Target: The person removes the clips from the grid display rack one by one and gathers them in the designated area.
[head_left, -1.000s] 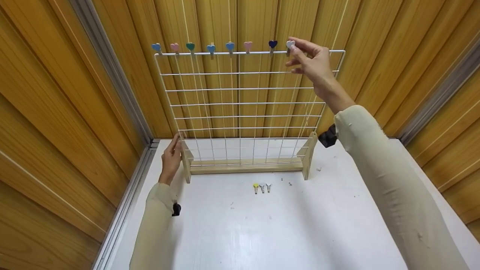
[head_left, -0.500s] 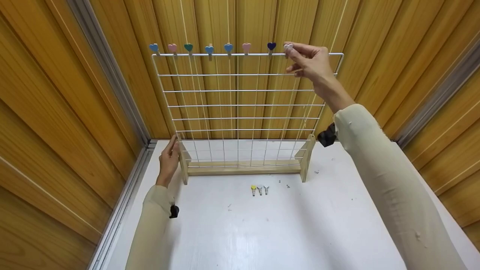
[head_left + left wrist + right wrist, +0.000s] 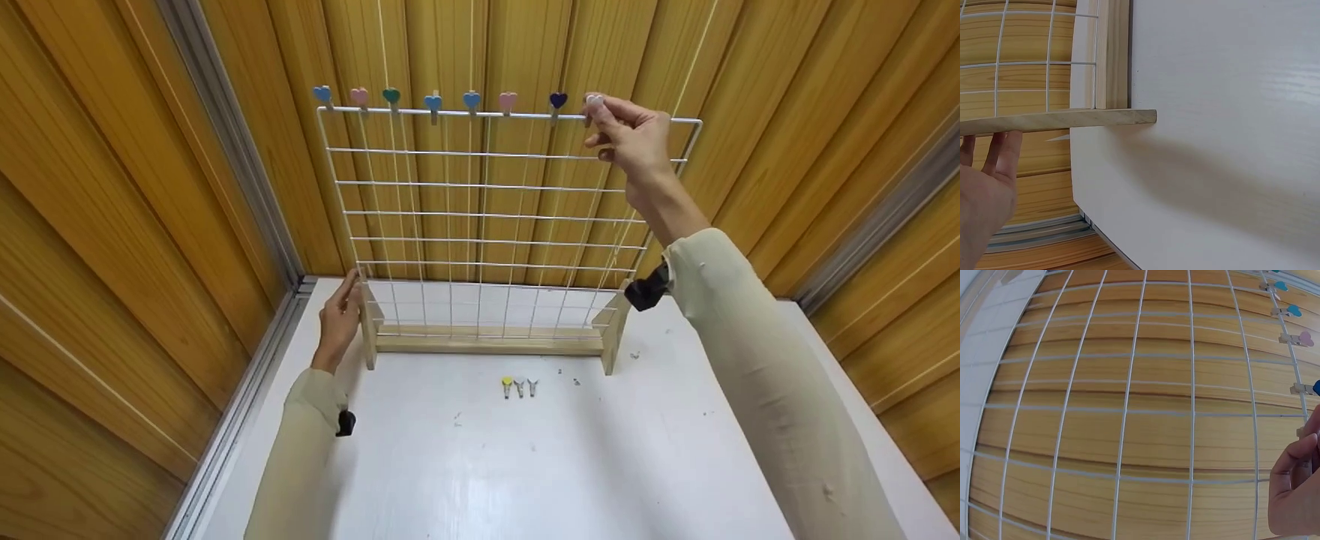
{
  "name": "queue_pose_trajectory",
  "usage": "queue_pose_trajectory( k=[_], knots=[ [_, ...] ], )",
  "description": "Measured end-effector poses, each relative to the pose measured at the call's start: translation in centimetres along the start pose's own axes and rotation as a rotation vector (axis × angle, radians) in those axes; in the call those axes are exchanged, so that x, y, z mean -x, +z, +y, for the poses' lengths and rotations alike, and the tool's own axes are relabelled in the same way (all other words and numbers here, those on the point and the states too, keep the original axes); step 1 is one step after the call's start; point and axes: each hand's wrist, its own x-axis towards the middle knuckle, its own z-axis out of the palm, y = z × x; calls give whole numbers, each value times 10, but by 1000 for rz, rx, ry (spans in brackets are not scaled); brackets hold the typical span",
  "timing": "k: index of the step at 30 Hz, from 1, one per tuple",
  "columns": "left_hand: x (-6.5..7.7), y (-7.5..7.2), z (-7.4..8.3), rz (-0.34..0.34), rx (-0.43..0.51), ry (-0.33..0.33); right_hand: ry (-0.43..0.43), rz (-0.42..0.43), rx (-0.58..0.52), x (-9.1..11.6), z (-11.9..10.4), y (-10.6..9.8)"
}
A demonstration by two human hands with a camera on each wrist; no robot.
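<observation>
My right hand point(image 3: 637, 146) pinches a white heart clothespin point(image 3: 595, 100) between thumb and index finger at the top wire of the white wire grid point(image 3: 480, 154). The clothespin is partly covered by the fingers, and in the right wrist view the hand point(image 3: 1300, 478) hides most of it. At the grid's lower left, my left hand point(image 3: 339, 322) rests its fingers against the outer side of the wooden stand point(image 3: 487, 344). In the left wrist view its fingertips point(image 3: 1012, 147) touch the edge of the stand's side board point(image 3: 1072, 119).
Along the top wire sit several heart clothespins, among them a green one point(image 3: 391, 96), a pink one point(image 3: 508, 101) and a dark blue one point(image 3: 558, 100). A yellow clothespin point(image 3: 507, 384) and two pale ones lie on the white table point(image 3: 450, 465). Wood-panelled walls enclose it.
The head view has shifted slightly. My right hand stays at the top wire with the white clothespin, moving down a little. The left hand keeps its place on the stand.
</observation>
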Motion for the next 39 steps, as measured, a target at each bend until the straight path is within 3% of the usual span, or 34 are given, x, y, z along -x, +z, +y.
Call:
queue_pose_trajectory(
  k=[5, 22, 28, 34, 39],
  knots=[
    [1, 1, -1, -9, 13, -9, 18, 30, -24, 1, 1, 1],
    [16, -22, -4, 33, 21, -32, 126, -3, -73, 1, -4, 28],
    [18, -25, -7, 45, 36, -16, 171, -3, -218, -1, -8, 32],
    [16, -26, -4, 65, 46, 1, 144, -54, -256, 1, -4, 23],
    [13, -15, -3, 81, 38, 4, 79, -114, -246, 15, 5, 6]
  ],
)
